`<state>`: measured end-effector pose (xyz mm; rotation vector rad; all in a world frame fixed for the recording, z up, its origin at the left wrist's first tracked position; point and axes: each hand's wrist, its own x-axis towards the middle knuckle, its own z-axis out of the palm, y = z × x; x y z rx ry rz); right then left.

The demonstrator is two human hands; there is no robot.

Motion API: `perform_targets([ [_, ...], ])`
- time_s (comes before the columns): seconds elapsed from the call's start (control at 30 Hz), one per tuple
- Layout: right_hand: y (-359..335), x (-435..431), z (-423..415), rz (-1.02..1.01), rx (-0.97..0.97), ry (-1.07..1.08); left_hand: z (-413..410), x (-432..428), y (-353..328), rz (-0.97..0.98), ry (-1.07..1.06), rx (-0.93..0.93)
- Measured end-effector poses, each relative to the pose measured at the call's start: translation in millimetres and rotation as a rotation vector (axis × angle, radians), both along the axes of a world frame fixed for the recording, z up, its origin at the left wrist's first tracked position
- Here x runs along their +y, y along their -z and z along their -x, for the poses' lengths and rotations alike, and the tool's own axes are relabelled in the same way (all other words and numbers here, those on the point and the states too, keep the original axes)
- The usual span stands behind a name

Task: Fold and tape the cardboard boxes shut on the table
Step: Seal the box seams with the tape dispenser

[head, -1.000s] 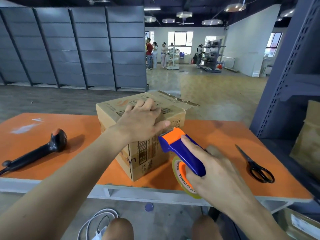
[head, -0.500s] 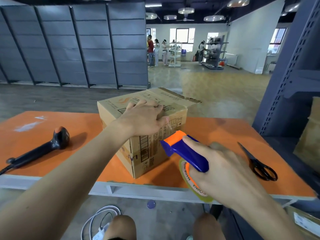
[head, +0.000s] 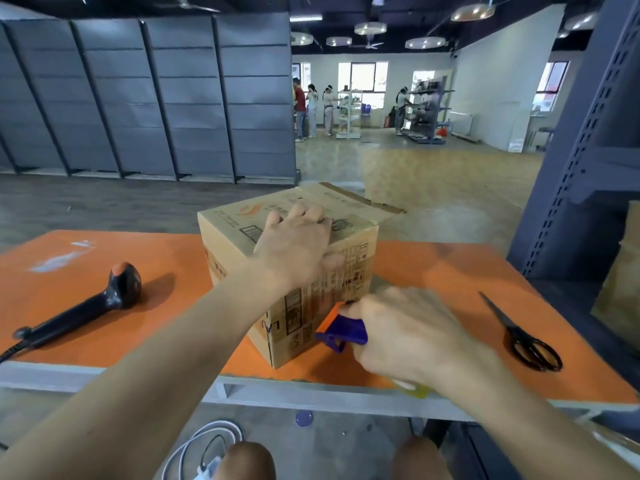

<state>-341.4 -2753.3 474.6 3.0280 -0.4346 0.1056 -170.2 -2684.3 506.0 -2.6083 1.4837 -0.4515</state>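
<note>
Cardboard box (head: 351,271) is sitting mid-table (head: 104,244). Left hand (head: 294,244) is pressing on the box top, fingers flat and together, probably to hold the flaps shut. Right hand (head: 405,334), at the box's near side, is gripping the tape dispenser (head: 343,332) with curled fingers. Tape contact is blurred.

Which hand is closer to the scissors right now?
Right. The right hand, gripping the tape dispenser at the box's side, is left of the scissors; the left hand rests on the box top, farther away.

One view only: head cam, sits above and just behind the near edge of the surface (head: 166,251). Faces forward and down across it, close in.
</note>
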Motion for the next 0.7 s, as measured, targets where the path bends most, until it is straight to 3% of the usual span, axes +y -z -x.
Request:
perform_targets([
  [0.1, 4, -9, 12, -0.067, -0.188, 0.042, 5, 0, 5, 0.010, -0.020, -0.092],
  [0.3, 18, -26, 30, -0.170, -0.298, 0.134, 20, 1, 17, 0.024, -0.067, -0.208],
  [0.5, 35, -41, 55, -0.435, -0.518, 0.153, 25, 0, 10, 0.104, -0.119, -0.144],
  [0.7, 55, -49, 65, -0.613, -0.687, 0.149, 30, 0, 7, 0.065, -0.132, -0.119],
])
